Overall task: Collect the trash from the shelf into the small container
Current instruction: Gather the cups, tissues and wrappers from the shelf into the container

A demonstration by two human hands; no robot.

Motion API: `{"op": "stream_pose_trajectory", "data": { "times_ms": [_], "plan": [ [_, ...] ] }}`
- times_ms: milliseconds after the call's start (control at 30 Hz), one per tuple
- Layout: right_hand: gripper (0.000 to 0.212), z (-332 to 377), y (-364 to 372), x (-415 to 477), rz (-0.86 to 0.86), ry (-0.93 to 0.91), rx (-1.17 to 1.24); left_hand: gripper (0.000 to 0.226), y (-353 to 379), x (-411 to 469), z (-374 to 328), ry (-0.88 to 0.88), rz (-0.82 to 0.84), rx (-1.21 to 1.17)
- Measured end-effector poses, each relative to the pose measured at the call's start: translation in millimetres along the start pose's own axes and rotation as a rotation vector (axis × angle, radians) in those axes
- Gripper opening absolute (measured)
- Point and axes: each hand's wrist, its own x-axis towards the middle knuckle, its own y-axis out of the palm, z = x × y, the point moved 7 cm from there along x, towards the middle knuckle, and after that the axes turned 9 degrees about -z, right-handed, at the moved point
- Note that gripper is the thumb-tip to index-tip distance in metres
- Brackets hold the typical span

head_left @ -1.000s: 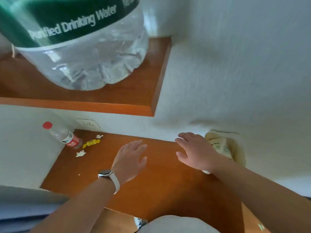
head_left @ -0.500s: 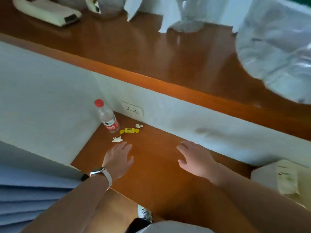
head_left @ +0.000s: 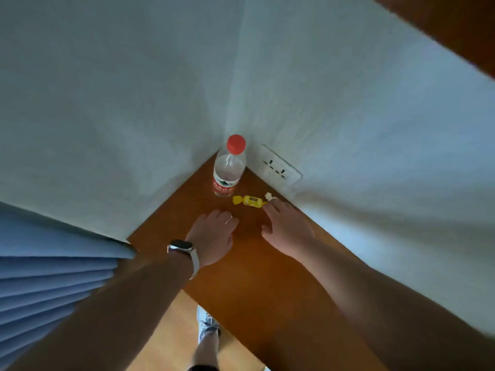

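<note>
On the brown wooden shelf [head_left: 257, 266], in the corner, lie a yellow candy wrapper [head_left: 250, 200] and a small white paper scrap [head_left: 268, 196]. My right hand [head_left: 288, 227] reaches in from the right; its index fingertip touches the white scrap at the wrapper's right end, and the other fingers are spread. My left hand [head_left: 211, 236], with a watch on the wrist, rests fingers-down on the shelf just below the wrapper. A thin white sliver shows at its fingertips; whether the hand grips it is hidden. No small container is in view.
A clear water bottle [head_left: 229, 167] with a red cap stands upright in the corner, just behind the wrapper. A wall socket [head_left: 281, 168] sits on the right wall. White walls close both sides. A blue pleated curtain [head_left: 53, 277] hangs at left.
The view swung left and down into the corner. Both hands moved forward to the trash. My left hand now covers the spot where a second white scrap lay.
</note>
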Motion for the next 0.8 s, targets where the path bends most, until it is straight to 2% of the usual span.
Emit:
{"op": "stream_pose_trajectory", "data": {
  "times_ms": [233, 400, 533, 800],
  "plan": [
    [0.047, 17, 23, 38, 0.016, 0.001, 0.010, 0.032, 3, -19, 21, -0.054, -0.073, -0.169],
    [0.032, 22, 28, 39, -0.027, 0.069, 0.073, 0.034, -12, -36, 38, -0.231, -0.143, -0.399],
    [0.021, 21, 28, 29, -0.019, 0.111, 0.144, 0.031, -14, -44, 45, -0.320, -0.150, -0.431],
    [0.026, -12, 10, -38, -0.080, 0.159, 0.217, 0.026, -33, -41, -1, -0.248, -0.138, -0.410]
  ]
}}
